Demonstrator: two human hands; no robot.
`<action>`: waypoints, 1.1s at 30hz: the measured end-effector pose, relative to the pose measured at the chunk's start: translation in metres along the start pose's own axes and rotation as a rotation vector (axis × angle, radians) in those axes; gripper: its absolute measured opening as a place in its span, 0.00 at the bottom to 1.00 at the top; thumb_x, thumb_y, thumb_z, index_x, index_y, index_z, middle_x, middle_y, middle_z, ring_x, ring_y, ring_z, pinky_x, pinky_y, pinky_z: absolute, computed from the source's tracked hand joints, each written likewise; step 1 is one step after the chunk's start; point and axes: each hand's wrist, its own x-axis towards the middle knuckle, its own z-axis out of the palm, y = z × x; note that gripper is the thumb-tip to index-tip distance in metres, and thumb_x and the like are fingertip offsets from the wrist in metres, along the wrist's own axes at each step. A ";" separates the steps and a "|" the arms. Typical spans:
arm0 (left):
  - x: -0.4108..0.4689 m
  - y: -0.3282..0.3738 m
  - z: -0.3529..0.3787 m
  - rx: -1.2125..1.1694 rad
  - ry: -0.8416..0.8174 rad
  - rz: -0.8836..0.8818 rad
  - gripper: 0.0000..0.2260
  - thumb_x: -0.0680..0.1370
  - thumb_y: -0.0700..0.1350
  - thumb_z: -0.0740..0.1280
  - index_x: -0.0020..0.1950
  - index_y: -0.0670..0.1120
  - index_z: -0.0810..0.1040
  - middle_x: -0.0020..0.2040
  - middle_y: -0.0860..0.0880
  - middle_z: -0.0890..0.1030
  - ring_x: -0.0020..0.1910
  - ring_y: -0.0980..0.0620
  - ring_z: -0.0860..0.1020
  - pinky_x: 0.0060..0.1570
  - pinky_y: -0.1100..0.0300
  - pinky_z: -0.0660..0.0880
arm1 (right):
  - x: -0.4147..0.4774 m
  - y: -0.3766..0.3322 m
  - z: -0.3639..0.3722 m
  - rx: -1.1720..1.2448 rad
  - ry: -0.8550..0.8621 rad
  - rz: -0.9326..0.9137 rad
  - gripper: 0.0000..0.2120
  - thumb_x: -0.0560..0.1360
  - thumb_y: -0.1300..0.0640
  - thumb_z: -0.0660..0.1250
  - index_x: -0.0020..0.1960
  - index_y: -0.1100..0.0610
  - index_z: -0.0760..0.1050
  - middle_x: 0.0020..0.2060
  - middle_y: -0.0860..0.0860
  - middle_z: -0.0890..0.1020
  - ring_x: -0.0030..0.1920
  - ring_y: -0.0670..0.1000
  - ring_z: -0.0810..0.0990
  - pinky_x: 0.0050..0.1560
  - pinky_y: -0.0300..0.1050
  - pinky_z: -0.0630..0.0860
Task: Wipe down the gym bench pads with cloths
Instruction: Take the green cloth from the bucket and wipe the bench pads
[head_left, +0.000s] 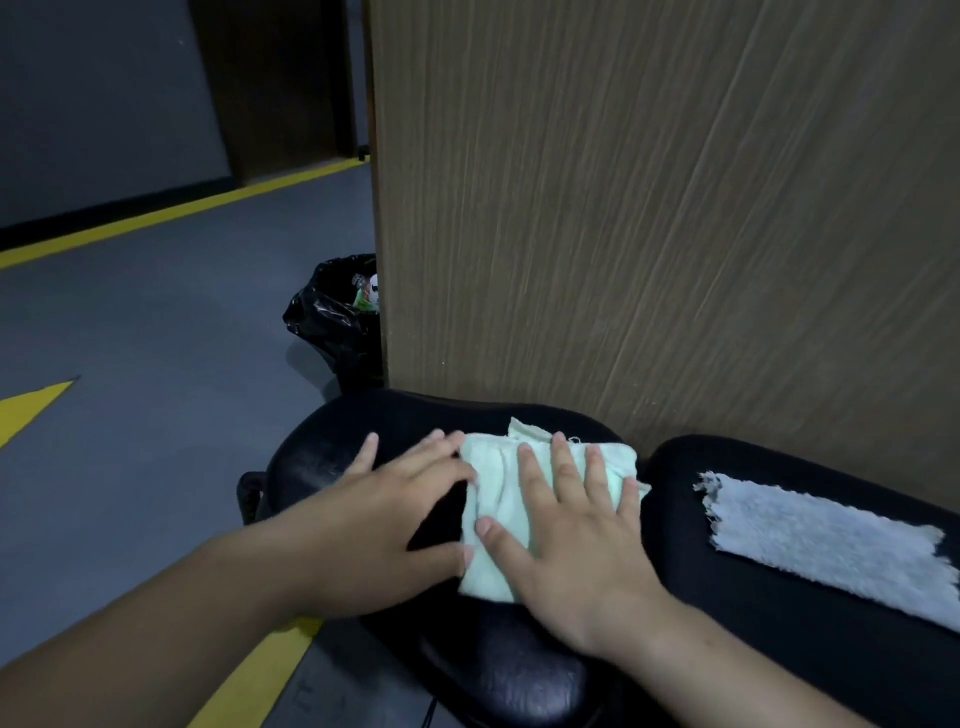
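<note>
Head view is showing a black-bagged bin (335, 317) standing on the grey floor at far left beside a wooden panel (649, 208). The left hand (384, 519) is lying spread flat on the black seat pad (519, 675), fingertips touching the pale green cloth (493, 499). The right hand (571, 540) is pressing flat, fingers splayed, on that cloth. Further right, a grey cloth (826, 540) is lying on the second pad (779, 623).

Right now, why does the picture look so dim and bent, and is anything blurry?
Head view: dim, bluish light; a faint sheen on the black seat pad; the wood panel edge leans from wide-angle distortion; the left hand is slightly motion-blurred, while the right hand on the pale green cloth looks sharper.
</note>
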 end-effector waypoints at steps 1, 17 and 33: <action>0.001 -0.006 -0.004 0.026 0.005 -0.036 0.35 0.77 0.68 0.59 0.80 0.60 0.52 0.80 0.63 0.40 0.75 0.70 0.34 0.77 0.49 0.34 | 0.009 0.004 -0.001 -0.009 0.024 -0.016 0.40 0.76 0.28 0.44 0.80 0.44 0.35 0.79 0.50 0.34 0.77 0.56 0.30 0.74 0.63 0.31; 0.007 -0.026 0.002 0.158 -0.014 -0.149 0.40 0.76 0.72 0.56 0.82 0.57 0.45 0.81 0.57 0.37 0.77 0.61 0.34 0.77 0.42 0.37 | 0.014 0.024 -0.008 -0.010 0.012 -0.146 0.35 0.76 0.29 0.43 0.78 0.37 0.34 0.78 0.45 0.33 0.77 0.55 0.29 0.74 0.65 0.32; 0.008 -0.031 0.003 0.158 -0.023 -0.141 0.40 0.76 0.71 0.54 0.82 0.58 0.43 0.80 0.59 0.35 0.76 0.62 0.31 0.77 0.43 0.34 | -0.020 0.009 0.002 0.051 0.039 -0.055 0.40 0.73 0.25 0.47 0.78 0.37 0.35 0.78 0.45 0.33 0.77 0.53 0.29 0.75 0.64 0.35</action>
